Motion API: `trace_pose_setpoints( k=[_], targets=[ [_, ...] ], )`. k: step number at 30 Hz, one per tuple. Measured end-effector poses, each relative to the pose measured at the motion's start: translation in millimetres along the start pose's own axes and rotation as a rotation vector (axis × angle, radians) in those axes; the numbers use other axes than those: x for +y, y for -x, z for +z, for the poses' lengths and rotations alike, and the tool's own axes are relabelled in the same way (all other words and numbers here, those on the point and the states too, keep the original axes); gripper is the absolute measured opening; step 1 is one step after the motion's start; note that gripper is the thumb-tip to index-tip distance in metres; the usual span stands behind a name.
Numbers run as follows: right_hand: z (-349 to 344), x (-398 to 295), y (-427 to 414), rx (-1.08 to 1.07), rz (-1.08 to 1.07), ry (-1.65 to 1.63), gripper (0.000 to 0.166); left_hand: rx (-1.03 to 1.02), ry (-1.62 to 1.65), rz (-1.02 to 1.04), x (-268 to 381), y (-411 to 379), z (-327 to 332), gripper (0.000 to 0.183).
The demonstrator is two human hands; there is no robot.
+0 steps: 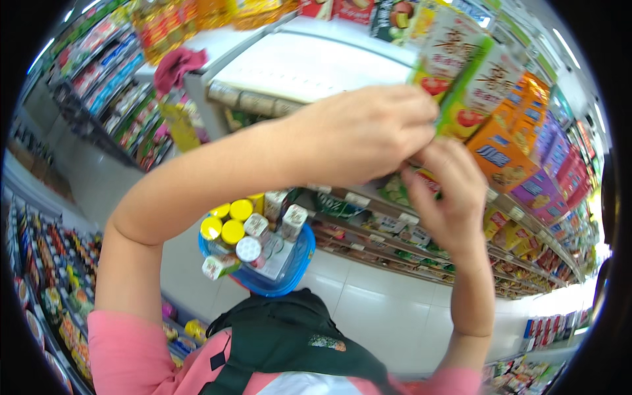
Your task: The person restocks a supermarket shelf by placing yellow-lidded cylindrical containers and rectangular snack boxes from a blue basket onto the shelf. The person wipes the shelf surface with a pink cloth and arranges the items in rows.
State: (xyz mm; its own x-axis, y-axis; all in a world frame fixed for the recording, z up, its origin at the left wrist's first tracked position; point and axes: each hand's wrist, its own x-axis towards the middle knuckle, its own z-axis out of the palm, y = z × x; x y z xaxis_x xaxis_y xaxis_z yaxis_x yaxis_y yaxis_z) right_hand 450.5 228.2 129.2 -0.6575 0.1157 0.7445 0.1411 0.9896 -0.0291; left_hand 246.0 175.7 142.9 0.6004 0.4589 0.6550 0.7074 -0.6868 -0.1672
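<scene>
My left hand [382, 126] reaches across to the shelf front, its fingers bent and meeting those of my right hand [452, 190]. Both are blurred, and whatever may be between the fingertips is hidden. Just beyond them stand two tall white, green and yellow snack boxes [476, 96] printed with red fruit. Behind my left wrist, a white top shelf [316, 61] has a bare stretch. Under my right hand, a green snack packet [395, 191] is partly covered by the fingers.
A blue plastic basket [281, 286] below holds yellow-lidded containers [241, 210] and several small cartons [295, 222]. A pink cloth [177, 69] hangs at the shelf corner near bottles of oil [163, 29]. Orange snack packs [503, 158] line the shelf at right. Stocked shelving [54, 281] flanks the aisle.
</scene>
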Motion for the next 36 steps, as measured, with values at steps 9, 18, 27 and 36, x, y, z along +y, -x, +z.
trace_pose_setpoints(
  k=[9,18,27,36],
  targets=[
    [203,-90,120,-0.432,0.388,-0.66,0.029,-0.752,0.292,-0.774,72,275,22,0.046],
    [299,-172,160,-0.762,0.347,-0.775,0.029,-1.013,0.095,-1.006,167,434,39,0.084],
    [305,-177,119,-0.881,0.397,-0.873,0.061,-0.578,0.432,-1.159,110,429,11,0.074],
    [193,-133,40,-0.588,0.559,-0.886,0.09,-0.541,0.644,-0.901,42,247,-71,0.072]
  ],
)
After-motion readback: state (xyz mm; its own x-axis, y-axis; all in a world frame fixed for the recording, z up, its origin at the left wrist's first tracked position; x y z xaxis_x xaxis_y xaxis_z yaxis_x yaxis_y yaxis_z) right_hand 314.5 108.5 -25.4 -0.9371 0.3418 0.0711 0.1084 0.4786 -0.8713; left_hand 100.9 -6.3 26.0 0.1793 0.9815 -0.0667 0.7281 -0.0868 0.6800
